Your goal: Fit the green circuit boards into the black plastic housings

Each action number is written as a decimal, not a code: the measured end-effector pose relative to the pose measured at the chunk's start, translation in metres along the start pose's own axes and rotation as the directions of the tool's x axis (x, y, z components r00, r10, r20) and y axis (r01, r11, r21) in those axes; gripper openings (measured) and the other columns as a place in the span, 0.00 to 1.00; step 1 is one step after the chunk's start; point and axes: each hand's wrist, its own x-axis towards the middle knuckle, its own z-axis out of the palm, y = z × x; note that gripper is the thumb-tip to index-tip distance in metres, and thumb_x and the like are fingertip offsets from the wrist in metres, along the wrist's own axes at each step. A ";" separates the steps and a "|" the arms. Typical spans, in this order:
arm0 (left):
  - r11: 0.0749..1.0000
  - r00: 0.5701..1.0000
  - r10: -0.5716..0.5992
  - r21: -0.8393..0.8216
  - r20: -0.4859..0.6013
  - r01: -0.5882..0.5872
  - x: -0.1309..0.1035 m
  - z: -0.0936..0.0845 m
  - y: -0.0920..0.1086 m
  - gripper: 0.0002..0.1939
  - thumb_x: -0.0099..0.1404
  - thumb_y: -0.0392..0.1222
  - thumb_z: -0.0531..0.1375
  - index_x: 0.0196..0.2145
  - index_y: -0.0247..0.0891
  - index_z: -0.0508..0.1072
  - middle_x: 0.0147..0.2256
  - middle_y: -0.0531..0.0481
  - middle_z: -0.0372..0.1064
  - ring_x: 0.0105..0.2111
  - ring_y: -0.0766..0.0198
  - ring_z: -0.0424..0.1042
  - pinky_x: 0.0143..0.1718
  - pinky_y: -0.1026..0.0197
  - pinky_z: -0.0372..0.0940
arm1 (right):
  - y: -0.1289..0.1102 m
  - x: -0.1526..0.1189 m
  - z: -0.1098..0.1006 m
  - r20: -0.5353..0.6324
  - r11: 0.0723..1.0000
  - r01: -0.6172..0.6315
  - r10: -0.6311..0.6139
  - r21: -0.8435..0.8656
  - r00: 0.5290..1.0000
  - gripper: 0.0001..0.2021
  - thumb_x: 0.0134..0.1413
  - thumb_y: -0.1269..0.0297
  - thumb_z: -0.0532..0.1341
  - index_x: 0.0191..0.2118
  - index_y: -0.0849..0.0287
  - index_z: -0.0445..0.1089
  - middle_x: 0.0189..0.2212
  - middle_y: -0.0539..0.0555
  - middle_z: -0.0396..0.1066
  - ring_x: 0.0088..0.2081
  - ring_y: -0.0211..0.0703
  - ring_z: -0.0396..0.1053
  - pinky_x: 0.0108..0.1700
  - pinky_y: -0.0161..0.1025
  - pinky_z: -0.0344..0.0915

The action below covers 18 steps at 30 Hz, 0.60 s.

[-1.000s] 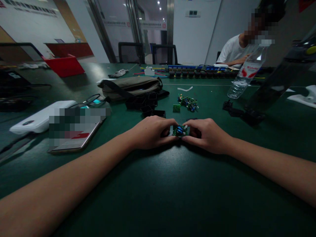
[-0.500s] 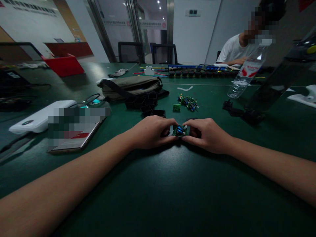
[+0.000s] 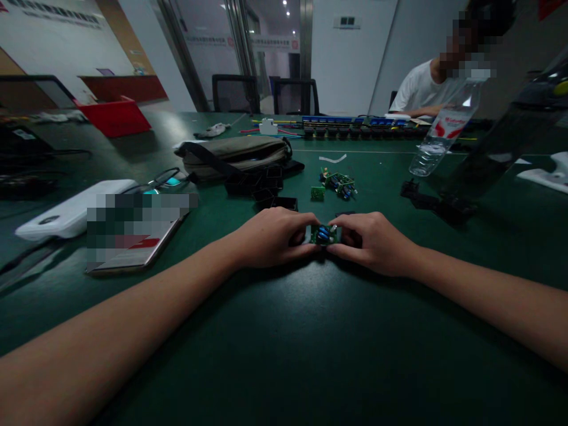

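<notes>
A small green circuit board (image 3: 323, 235) with blue round components is held just above or on the green table, between both hands. My left hand (image 3: 281, 238) pinches its left side between thumb and fingers. On the opposite side, my right hand (image 3: 370, 242) grips the board the same way. Beyond the hands lie a small bare green board (image 3: 317, 193) and a cluster of circuit boards (image 3: 338, 183) with blue parts. Several black plastic cases (image 3: 261, 186) sit behind my left hand. A dark flat piece behind the right fingers is partly hidden.
Left of my arm are a boxed item (image 3: 137, 242), a white power bank (image 3: 80, 207) and glasses (image 3: 166, 180). A grey pouch (image 3: 239, 157) lies behind the cases. At right stand a water bottle (image 3: 446, 133) and a dark bottle (image 3: 501, 139). A person (image 3: 426, 89) sits across the table.
</notes>
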 end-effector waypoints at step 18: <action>1.000 1.000 0.005 -0.001 -0.004 -0.005 0.000 0.000 -0.001 0.16 0.64 0.47 0.61 0.47 0.37 0.74 0.27 0.53 0.70 0.24 0.67 0.67 0.27 0.65 0.56 | 0.000 0.000 0.000 -0.007 1.000 -0.002 0.002 0.007 1.000 0.13 0.57 0.61 0.65 0.44 0.64 0.73 0.24 0.48 0.67 0.26 0.36 0.62 0.30 0.34 0.54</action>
